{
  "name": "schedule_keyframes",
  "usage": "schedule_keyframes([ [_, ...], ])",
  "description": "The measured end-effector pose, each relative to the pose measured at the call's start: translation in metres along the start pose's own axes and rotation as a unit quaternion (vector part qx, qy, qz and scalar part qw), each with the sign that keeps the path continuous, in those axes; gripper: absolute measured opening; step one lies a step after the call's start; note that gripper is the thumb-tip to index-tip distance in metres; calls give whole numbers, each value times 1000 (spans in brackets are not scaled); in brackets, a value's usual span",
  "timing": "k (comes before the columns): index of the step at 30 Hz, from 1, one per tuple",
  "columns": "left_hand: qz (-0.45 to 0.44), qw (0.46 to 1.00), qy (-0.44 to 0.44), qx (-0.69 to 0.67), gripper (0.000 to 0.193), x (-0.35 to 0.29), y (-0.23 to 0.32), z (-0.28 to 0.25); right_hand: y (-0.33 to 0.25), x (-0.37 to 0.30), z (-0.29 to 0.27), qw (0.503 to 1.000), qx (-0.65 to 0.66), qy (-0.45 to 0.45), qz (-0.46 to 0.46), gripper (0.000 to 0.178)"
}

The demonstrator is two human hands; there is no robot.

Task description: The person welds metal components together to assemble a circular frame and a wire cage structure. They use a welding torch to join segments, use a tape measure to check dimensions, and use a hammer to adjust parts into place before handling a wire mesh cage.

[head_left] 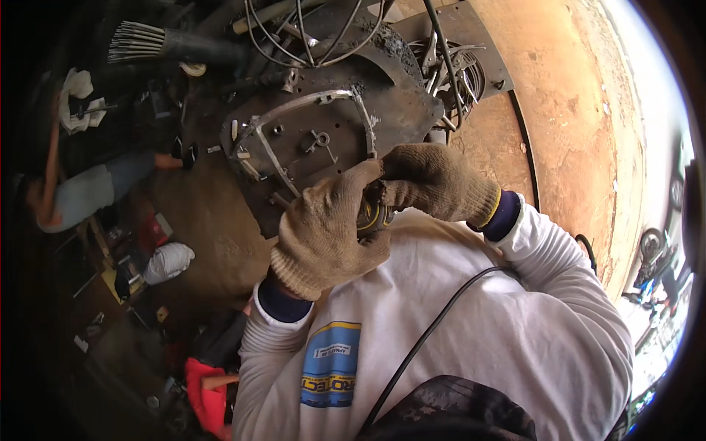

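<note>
Both of my hands wear brown knit gloves and meet close in front of my chest, at the near edge of a dark metal worktable (pixel 404 121). My left hand (pixel 323 231) is closed around a small black-and-yellow object (pixel 370 214), mostly hidden by the gloves, so its kind is unclear. The fingers of my right hand (pixel 445 184) are curled against the same object's upper end. Just beyond my hands, a bent metal frame (pixel 273 151) lies on the table. Inside it sit a ring-shaped metal piece (pixel 322 138) and a small nut (pixel 278 129).
Looped cables (pixel 312 59) hang over the table's far side. A tube of thin rods (pixel 140 42) lies far left, and coiled wire (pixel 471 77) far right. One person (pixel 110 184) is at left, another in red (pixel 206 397) lower left. A black cable (pixel 434 323) crosses my shirt.
</note>
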State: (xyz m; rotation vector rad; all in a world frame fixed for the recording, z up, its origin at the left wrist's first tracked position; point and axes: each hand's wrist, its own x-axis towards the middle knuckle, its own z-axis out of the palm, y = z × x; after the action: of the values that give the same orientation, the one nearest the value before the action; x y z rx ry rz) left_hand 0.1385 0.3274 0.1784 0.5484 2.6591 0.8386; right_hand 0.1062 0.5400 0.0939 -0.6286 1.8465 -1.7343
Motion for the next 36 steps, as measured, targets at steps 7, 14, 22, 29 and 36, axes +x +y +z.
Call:
schedule_keyframes([
  [7, -31, 999, 4, 12, 74, 39, 33, 24, 23, 5, -56, 982, 119, -109, 100, 29],
  [14, -64, 997, -42, -8, 56, 65, 53, 8, 39, 1, -105, 982, 103, -143, 64, 39],
  [22, 34, 974, -150, 166, 18, 65, 23, -45, 48, 19, -139, 997, 32, -39, -60, 27],
  [29, -174, 955, -164, 177, 21, 79, 27, -64, 49, 40, -117, 997, -23, 19, -68, 20],
  [36, 5, 861, -169, 480, 18, 91, 18, -90, 51, 53, -113, 998, -43, 33, -43, 28],
])
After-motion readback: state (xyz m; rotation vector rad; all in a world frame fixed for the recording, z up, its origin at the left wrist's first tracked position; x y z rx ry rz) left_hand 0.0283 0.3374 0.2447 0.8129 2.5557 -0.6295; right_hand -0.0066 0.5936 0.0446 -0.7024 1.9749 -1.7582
